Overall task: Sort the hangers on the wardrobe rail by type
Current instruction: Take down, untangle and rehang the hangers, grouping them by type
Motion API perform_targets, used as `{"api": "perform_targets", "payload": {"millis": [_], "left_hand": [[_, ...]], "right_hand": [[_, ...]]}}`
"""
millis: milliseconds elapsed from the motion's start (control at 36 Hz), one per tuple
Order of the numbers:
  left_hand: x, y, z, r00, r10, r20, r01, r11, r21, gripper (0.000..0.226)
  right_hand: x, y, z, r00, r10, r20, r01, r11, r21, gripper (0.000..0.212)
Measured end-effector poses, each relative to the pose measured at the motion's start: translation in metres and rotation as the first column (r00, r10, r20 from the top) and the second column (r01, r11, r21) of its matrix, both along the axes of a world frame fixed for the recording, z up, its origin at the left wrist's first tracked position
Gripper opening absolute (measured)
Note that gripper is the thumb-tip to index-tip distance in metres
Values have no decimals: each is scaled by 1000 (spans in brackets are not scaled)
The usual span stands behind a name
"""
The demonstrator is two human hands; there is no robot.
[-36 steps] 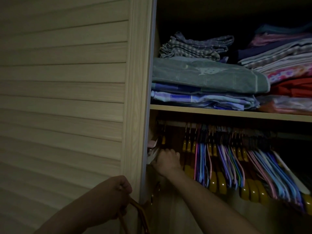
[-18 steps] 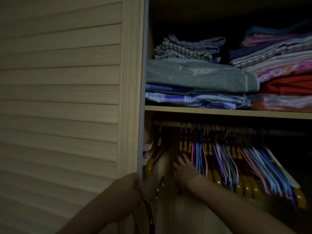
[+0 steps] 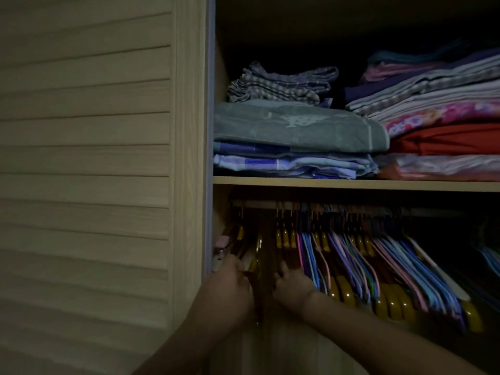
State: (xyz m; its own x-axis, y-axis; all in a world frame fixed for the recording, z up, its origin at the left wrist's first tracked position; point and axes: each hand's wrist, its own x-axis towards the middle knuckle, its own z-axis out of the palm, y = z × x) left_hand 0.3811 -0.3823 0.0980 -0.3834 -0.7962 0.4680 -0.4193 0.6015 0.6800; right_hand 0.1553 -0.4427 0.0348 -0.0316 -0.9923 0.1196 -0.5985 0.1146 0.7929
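**Inside a dim wardrobe, two hands work at the hanger rail**

Low in the open wardrobe, a person's left hand [image 3: 228,284] reaches in at the near left corner, its fingers [image 3: 236,265] curled round a dark brown wooden hanger [image 3: 258,269] that hangs apart from the main bunch, just beside the wardrobe's left wall. Just to its right, the right hand [image 3: 293,286] is raised against the left end of the crowded row, its fingers [image 3: 283,266] spread and touching the nearest brown hangers; they do not plainly close on anything. A narrow gap separates the two hands.

Above them, the wardrobe rail [image 3: 259,204] runs left to right under the shelf [image 3: 351,184], carrying a dense line of hangers. Wooden hangers with yellow-tipped shoulders [image 3: 342,289] are mixed among thin plastic hangers [image 3: 405,269] in blue, purple and pink, all slanting down toward the right. At the far left end a pink clip hanger [image 3: 222,246] sits against the door frame.

On the shelf lie folded linens: a grey-green towel [image 3: 297,128] over blue checked cloth, a checked bundle on top, and to the right a taller stack with striped, floral pink and red fabric [image 3: 446,140]. A pale slatted door [image 3: 86,163] fills the left of the scene.
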Motion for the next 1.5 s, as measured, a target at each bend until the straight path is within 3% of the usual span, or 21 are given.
{"api": "perform_targets", "payload": {"millis": [222, 500, 611, 722, 917, 1083, 1222, 1306, 1389, 1500], "left_hand": [[-32, -24, -19, 986, 92, -141, -105, 990, -89, 26], [-77, -76, -6, 967, 42, -251, -54, 998, -38, 28], [-88, -100, -7, 979, 59, -196, -73, 995, -68, 35], [-90, -113, -8, 979, 75, -191, -71, 997, 29, 37], [-88, -113, -22, 983, 133, -123, -136, 991, -13, 36], [-77, -103, -25, 971, 202, 126, -190, 977, -97, 39], [-61, -75, -22, 976, 134, 170, -107, 982, -157, 49], [-55, -53, -16, 981, 12, 191, 12, 992, -124, 39], [-60, -31, -9, 979, -120, 167, 133, 989, -69, 19], [-92, 7, -2, 958, -224, 178, 237, 970, -56, 16]], "right_hand": [[-3, 0, -1, 997, 12, 74, -9, 999, -34, 56], [1, 30, 24, 962, 120, 246, -107, 992, -67, 59], [2, 44, 27, 945, 163, 283, -149, 986, -72, 61], [4, 57, 26, 930, 206, 305, -186, 978, -91, 60], [12, 77, 31, 898, 270, 347, -231, 961, -152, 59], [16, 100, 42, 847, 323, 423, -243, 942, -233, 52], [7, 139, 46, 792, 373, 483, -202, 907, -369, 45], [-11, 167, 43, 752, 397, 526, -122, 869, -480, 43], [-37, 193, 46, 715, 392, 579, -1, 829, -559, 34], [-86, 241, 48, 630, 389, 672, 236, 729, -643, 21]]}}
